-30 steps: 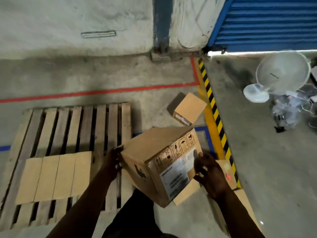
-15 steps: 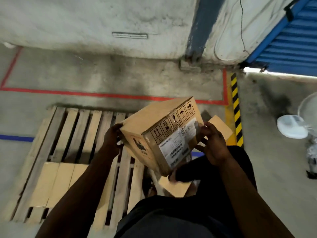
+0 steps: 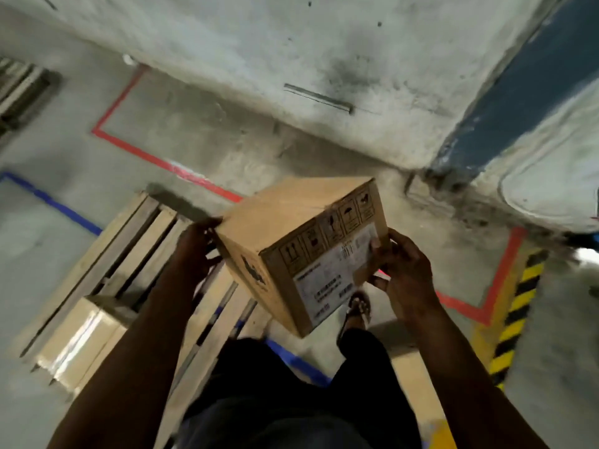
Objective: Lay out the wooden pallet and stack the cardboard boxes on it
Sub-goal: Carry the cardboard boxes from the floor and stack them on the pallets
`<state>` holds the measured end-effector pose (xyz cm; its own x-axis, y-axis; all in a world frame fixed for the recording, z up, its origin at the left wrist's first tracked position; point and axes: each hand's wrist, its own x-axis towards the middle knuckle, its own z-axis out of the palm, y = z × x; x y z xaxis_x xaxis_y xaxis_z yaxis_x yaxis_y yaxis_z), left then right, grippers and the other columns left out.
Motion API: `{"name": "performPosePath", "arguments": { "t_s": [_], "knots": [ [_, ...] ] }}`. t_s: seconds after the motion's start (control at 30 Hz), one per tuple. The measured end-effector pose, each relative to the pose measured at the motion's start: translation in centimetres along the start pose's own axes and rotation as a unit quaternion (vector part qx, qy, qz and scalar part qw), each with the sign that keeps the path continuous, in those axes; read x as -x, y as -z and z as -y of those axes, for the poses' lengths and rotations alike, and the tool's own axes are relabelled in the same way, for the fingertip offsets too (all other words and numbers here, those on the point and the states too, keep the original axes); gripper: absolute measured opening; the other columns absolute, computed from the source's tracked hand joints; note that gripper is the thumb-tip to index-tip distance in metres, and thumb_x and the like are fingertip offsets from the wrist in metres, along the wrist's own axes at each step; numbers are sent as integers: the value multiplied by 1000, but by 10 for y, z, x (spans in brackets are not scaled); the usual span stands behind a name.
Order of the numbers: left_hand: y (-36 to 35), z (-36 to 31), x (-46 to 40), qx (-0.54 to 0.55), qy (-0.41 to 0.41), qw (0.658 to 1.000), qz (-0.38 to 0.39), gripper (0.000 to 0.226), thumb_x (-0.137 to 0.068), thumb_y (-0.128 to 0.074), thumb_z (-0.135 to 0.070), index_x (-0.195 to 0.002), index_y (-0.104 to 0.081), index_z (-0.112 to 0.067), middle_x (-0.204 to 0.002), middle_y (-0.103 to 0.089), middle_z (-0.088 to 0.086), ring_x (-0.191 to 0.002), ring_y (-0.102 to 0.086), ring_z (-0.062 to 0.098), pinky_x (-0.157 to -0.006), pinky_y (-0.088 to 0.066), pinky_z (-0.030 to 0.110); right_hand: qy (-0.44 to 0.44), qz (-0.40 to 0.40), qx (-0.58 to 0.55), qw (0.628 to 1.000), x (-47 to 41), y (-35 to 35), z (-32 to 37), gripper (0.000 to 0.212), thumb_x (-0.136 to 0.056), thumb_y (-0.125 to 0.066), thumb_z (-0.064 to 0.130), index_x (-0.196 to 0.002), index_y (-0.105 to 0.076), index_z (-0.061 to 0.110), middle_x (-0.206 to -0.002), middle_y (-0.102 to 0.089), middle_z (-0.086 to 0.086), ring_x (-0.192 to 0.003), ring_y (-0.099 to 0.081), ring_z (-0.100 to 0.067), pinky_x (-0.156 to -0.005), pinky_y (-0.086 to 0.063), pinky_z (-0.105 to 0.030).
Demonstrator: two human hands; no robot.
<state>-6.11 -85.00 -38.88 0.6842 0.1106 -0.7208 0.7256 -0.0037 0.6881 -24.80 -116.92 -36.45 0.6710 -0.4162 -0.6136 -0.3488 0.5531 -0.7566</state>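
I hold a brown cardboard box (image 3: pixel 301 241) in the air with both hands, tilted, its white shipping label and handling symbols facing me. My left hand (image 3: pixel 194 251) grips its left edge and my right hand (image 3: pixel 402 267) grips its right edge. The wooden pallet (image 3: pixel 129 254) lies flat on the concrete floor below and to the left of the box. A row of flat cardboard boxes (image 3: pixel 81 335) rests on the pallet's near left part. The carried box hangs over the pallet's right side.
A grey wall (image 3: pixel 291 59) runs across the back, with a blue pillar (image 3: pixel 505 102) at the right. Red (image 3: pixel 136 147) and blue floor tape (image 3: pixel 52 202) mark the concrete. Yellow-black hazard striping (image 3: pixel 515 312) lies at the right. Another pallet's edge (image 3: pixel 19 89) shows far left. My sandalled foot (image 3: pixel 358 307) stands below the box.
I have lifted the box off the floor and carried it left toward the pallet. My view has swung left and tilted; the fan and the small box on the floor have left the frame.
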Motion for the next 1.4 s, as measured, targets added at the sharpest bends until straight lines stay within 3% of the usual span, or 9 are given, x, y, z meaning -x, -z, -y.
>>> {"name": "performPosePath", "arguments": {
  "t_s": [0.33, 0.53, 0.7, 0.9, 1.0, 1.1, 1.2, 1.27, 1.4],
  "knots": [
    [-91, -110, -16, 88, -59, 991, -81, 48, -83, -69, -40, -127, -71, -19, -110, -62, 2, -98, -59, 21, -71, -46, 34, -6, 105, 83, 991, -137, -37, 174, 47, -95, -67, 5, -139, -62, 19, -123, -75, -5, -119, -69, -36, -88, -61, -59],
    [-94, -85, -36, 187, -35, 969, -155, 62, -72, -72, -38, -132, -67, -22, -114, -63, 3, -106, -59, 25, -78, -46, 39, -37, 185, 195, 963, -216, -80, 197, 46, -92, -72, 10, -136, -62, 20, -130, -70, -14, -119, -67, -40, -81, -62, -54],
    [-113, -55, -63, 284, 3, 928, -242, 52, -74, -71, -26, -125, -67, -15, -99, -62, 9, -87, -53, 23, -72, -43, 36, -68, 247, 329, 909, -284, -132, 199, 45, -94, -63, -3, -116, -63, 36, -119, -71, -3, -112, -68, -33, -75, -61, -47],
    [-129, -47, -56, 381, 83, 863, -320, 12, -90, -68, -31, -100, -70, -26, -100, -60, 9, -95, -55, 31, -85, -50, 46, -75, 346, 459, 815, -335, -199, 229, 36, -94, -74, 10, -123, -67, 30, -124, -73, -6, -116, -68, -35, -86, -63, -54],
    [-128, -47, -58, 413, 66, 835, -359, 23, -89, -68, -27, -111, -69, -18, -108, -61, 12, -88, -55, 29, -71, -50, 39, -87, 388, 492, 774, -342, -247, 238, 27, -99, -63, 15, -117, -66, 35, -121, -71, -6, -112, -67, -31, -86, -59, -52],
    [-126, -52, -65, 449, 74, 801, -389, 40, -91, -67, -40, -126, -64, -22, -111, -57, 14, -74, -51, 28, -67, -45, 37, -115, 422, 550, 711, -344, -301, 237, 16, -106, -47, 40, -114, -61, 40, -129, -64, -1, -112, -60, -26, -98, -50, -57],
    [-126, -58, -76, 517, 104, 738, -421, 75, -82, -72, -55, -147, -45, -28, -138, -48, 11, -113, -54, 43, -82, -46, 59, -116, 484, 607, 619, -344, -359, 229, 28, -101, -42, 64, -111, -62, 45, -113, -64, 6, -101, -59, -21, -98, -48, -62],
    [-127, -67, -84, 552, 102, 696, -447, 86, -80, -74, -56, -154, -38, -28, -153, -41, 9, -127, -49, 44, -87, -43, 63, -118, 515, 630, 569, -350, -396, 226, 48, -92, -42, 81, -120, -58, 45, -126, -62, 1, -109, -60, -27, -95, -48, -62],
    [-118, -103, -94, 579, 71, 651, -485, 45, -94, -67, -47, -132, -53, -27, -144, -44, 13, -84, -49, 30, -79, -41, 49, -121, 544, 659, 504, -365, -477, 218, 121, -49, -47, 109, -152, -36, 44, -162, -42, -4, -144, -41, -42, -97, -46, -73]
  ]
}}
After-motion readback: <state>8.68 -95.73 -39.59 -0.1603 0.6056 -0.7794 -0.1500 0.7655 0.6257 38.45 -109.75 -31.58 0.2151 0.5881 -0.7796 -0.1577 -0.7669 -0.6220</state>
